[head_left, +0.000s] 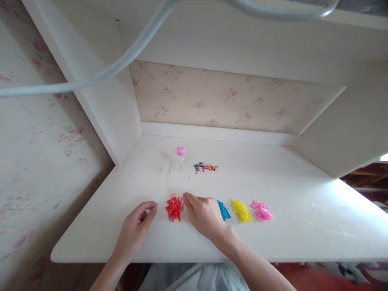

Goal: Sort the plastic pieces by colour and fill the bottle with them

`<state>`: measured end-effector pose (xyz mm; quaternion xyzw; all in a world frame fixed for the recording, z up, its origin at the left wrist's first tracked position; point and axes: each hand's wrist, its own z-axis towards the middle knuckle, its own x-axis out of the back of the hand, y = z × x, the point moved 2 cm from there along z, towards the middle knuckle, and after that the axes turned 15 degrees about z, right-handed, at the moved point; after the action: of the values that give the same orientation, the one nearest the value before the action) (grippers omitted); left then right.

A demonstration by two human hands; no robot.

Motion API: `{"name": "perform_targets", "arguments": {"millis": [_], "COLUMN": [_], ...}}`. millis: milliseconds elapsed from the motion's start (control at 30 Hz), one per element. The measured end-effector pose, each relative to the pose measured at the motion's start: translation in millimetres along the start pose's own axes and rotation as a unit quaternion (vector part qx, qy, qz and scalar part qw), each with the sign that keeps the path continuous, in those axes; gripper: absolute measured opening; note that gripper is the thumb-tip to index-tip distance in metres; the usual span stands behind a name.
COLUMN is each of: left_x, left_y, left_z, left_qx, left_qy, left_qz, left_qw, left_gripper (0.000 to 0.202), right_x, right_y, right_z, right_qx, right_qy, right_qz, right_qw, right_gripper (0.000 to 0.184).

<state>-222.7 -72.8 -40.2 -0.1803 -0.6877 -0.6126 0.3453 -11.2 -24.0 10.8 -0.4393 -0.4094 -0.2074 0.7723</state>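
My right hand is at the right edge of a pile of red rubber bands, its thumb and fingers pinched together. Whatever those fingertips hold is too small to make out. This hand partly covers a pile of blue rubber bands. To the left of the red pile, my left hand hovers at the table with thumb and forefinger curled together. Anything between them cannot be made out. Further right lie a yellow pile and a pink pile of the same small bands.
Behind the piles, a clear bottle with a pink cap stands on the white table. Beside it lies a small heap of mixed-colour bands. White panels enclose the back and sides. A pale cable crosses the upper view.
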Motion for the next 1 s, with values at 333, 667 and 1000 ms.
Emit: {"name": "perform_targets", "arguments": {"millis": [333,667,1000], "left_x": [-4.2,-63.0,-111.3], "left_y": [21,146,155], "left_z": [5,56,115], "left_qx": [-0.038,-0.267,-0.201], "left_qy": [0.011,-0.079,-0.020], "left_qz": [0.058,0.298,0.492], "left_qw": [0.998,0.913,0.847], "left_gripper": [0.036,0.025,0.030], "right_x": [67,86,75], "right_y": [95,152,149], "right_z": [-117,-167,-175], "right_qx": [-0.205,-0.376,-0.256], "right_qy": [0.280,0.459,0.349], "right_qz": [0.188,0.273,0.169], "right_qw": [0.919,0.757,0.885], "right_gripper": [0.042,0.044,0.048]}}
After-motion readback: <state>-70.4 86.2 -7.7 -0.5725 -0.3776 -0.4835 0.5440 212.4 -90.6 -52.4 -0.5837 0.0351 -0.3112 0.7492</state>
